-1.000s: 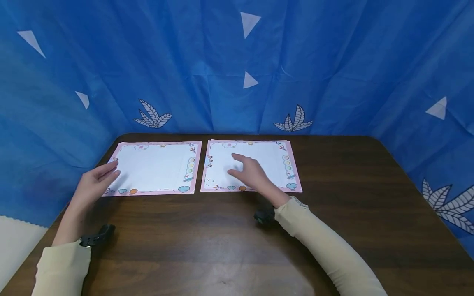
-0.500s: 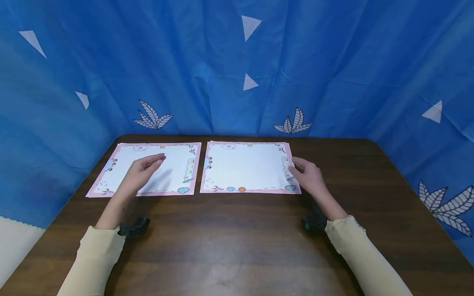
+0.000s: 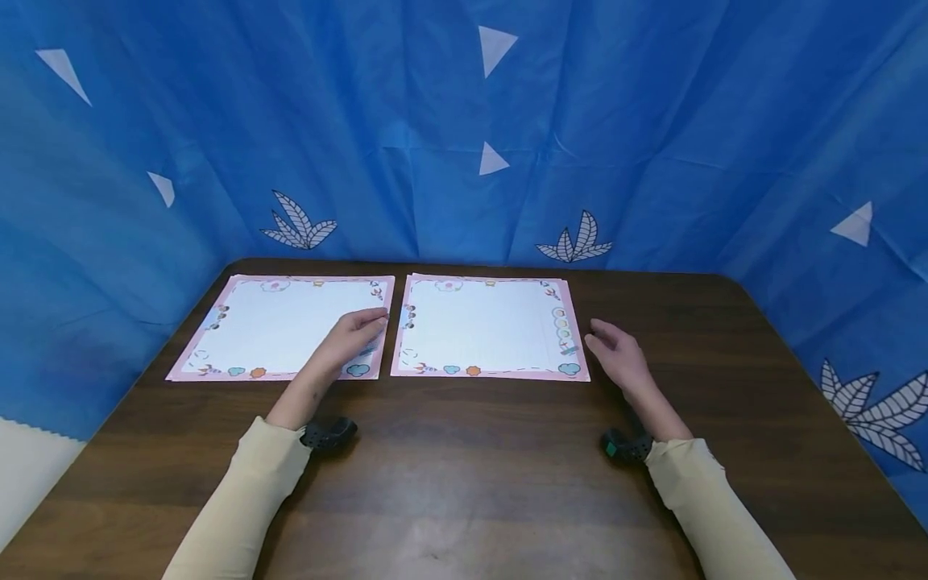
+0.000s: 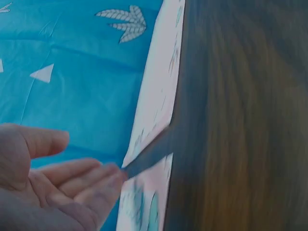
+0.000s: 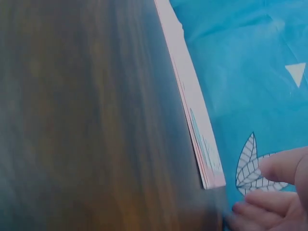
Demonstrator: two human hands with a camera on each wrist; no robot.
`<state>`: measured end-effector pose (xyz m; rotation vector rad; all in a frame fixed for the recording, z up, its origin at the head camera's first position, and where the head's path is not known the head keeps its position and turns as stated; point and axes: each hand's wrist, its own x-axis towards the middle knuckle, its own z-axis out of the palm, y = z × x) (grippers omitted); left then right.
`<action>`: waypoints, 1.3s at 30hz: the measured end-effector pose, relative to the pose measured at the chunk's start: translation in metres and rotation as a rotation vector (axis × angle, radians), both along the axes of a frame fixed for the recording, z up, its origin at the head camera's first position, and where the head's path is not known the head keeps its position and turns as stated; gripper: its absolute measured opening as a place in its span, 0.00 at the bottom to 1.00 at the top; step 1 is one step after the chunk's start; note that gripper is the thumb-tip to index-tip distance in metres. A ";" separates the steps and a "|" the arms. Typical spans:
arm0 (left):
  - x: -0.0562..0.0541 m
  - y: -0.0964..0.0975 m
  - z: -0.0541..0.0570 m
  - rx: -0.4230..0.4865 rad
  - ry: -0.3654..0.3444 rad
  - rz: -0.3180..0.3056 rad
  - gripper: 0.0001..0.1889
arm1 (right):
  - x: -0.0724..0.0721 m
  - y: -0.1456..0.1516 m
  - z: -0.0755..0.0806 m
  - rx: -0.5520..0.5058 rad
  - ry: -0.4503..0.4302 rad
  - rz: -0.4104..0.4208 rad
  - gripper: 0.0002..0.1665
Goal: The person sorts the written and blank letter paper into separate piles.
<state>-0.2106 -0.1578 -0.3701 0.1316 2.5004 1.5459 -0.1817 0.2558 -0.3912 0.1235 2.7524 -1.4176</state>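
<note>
Two stacks of pink-bordered white paper with printed pictures lie side by side on the table. Over the right edge of the left paper stack [image 3: 290, 322] is my left hand [image 3: 348, 338]; its fingers are extended, thumb apart from them in the left wrist view, and nothing is held. Whether the fingertips touch the paper I cannot tell. Just off the right edge of the right paper stack [image 3: 478, 326] is my right hand [image 3: 619, 354], fingers loosely bent and holding nothing. In the right wrist view several layered sheet edges show at the corner of that stack [image 5: 204, 144].
A dark wooden table [image 3: 449, 467] carries both stacks near its far edge. A narrow gap of wood separates them. Behind the table hangs a blue curtain [image 3: 616, 105] with white triangles and leaf prints. A dark band with a camera [image 3: 329, 435] is on the left wrist.
My left hand has moved right, from the left stack's left edge across to its right edge. My right hand has moved right, from over the right stack to beyond its right edge.
</note>
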 end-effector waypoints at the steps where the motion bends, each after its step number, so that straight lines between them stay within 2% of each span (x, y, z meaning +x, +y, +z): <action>1: 0.000 0.003 -0.001 0.004 -0.017 0.013 0.25 | 0.000 -0.001 0.000 0.035 -0.005 0.012 0.32; 5: -0.002 0.011 -0.006 0.025 -0.062 0.045 0.25 | 0.000 -0.002 -0.001 0.191 -0.021 0.075 0.35; 7: -0.002 0.013 -0.007 0.049 -0.079 0.052 0.25 | -0.001 -0.002 -0.002 0.222 -0.015 0.102 0.35; 14: -0.006 0.020 -0.010 0.158 -0.144 0.066 0.25 | -0.001 -0.004 -0.004 0.228 -0.008 0.112 0.34; 22: -0.010 0.024 -0.007 0.239 -0.209 0.102 0.26 | -0.001 -0.005 -0.004 0.225 -0.004 0.112 0.34; 30: -0.012 0.023 -0.007 0.303 -0.234 0.125 0.26 | -0.001 -0.005 -0.005 0.225 -0.003 0.133 0.34; 34: -0.012 0.022 -0.007 0.297 -0.241 0.123 0.26 | 0.000 -0.005 -0.006 0.274 0.005 0.168 0.35; 39: -0.013 0.021 -0.008 0.313 -0.247 0.127 0.26 | 0.000 -0.006 -0.006 0.387 -0.001 0.212 0.36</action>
